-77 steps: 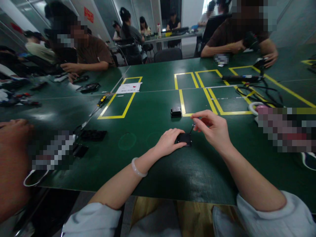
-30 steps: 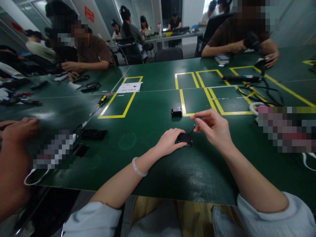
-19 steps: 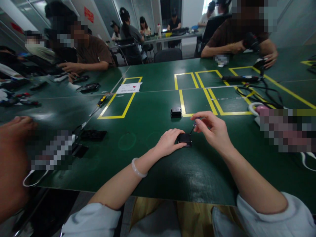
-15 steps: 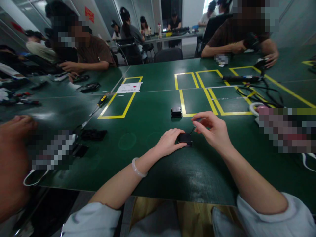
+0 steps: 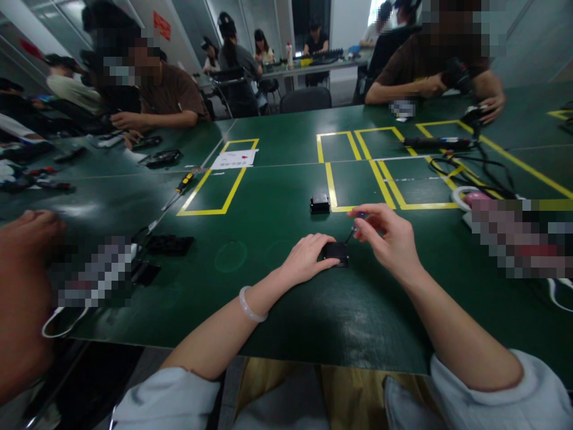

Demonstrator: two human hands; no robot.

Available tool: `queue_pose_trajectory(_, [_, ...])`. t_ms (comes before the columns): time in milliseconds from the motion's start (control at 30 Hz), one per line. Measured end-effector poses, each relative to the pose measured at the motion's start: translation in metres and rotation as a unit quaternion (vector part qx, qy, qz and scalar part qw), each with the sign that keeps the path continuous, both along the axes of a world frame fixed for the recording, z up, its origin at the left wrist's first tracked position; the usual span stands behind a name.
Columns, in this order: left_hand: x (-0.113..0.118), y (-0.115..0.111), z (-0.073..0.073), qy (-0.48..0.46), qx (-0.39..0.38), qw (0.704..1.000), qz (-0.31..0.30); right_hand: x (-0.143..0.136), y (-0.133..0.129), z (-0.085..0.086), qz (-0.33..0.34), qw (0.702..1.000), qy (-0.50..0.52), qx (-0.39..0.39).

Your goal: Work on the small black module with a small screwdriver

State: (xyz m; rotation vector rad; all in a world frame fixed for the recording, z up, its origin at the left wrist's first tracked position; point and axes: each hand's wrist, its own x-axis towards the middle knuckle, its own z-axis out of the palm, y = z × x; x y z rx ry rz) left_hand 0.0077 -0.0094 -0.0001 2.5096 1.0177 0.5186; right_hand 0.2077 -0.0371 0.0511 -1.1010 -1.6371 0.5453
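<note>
My left hand (image 5: 308,258) holds a small black block (image 5: 336,253) down on the green table (image 5: 286,328), thumb at its near side and fingers at its far side. Between the thumb and fingers of my right hand (image 5: 388,237) is a small screwdriver (image 5: 352,232) with a purplish handle. Its thin dark shaft slants down to the block's far right corner; the tip is too small to make out. Beyond my hands stands a second black block (image 5: 319,203), touched by neither hand.
Yellow tape frames (image 5: 358,208) mark the table. A yellow-black screwdriver (image 5: 184,183) and black parts (image 5: 170,244) lie left. Another person's hand (image 5: 33,239) is at the left edge. Black cables (image 5: 481,173) lie right. People sit across the table.
The fingers of my right hand have shifted slightly around the screwdriver, and more of its purplish handle shows. My left hand and the block have stayed in place.
</note>
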Motion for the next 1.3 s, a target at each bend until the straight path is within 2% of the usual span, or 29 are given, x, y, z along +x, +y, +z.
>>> queue_pose_trajectory(500, [0.000, 0.000, 0.002, 0.006, -0.010, 1.000, -0.003, -0.001, -0.001, -0.001, 0.018, 1.000, -0.006, 0.008])
queue_pose_trajectory(733, [-0.001, 0.001, 0.003, 0.001, -0.013, 1.000, -0.009, 0.000, 0.000, -0.004, 0.003, 1.000, 0.008, 0.007])
queue_pose_trajectory(967, [-0.001, 0.001, 0.004, 0.003, -0.018, 1.000, -0.013, 0.002, 0.004, 0.004, -0.048, 0.993, -0.056, 0.095])
queue_pose_trajectory(1300, [-0.001, 0.001, 0.004, 0.000, -0.019, 1.000, -0.015, 0.007, 0.009, 0.013, -0.053, 0.984, -0.135, 0.100])
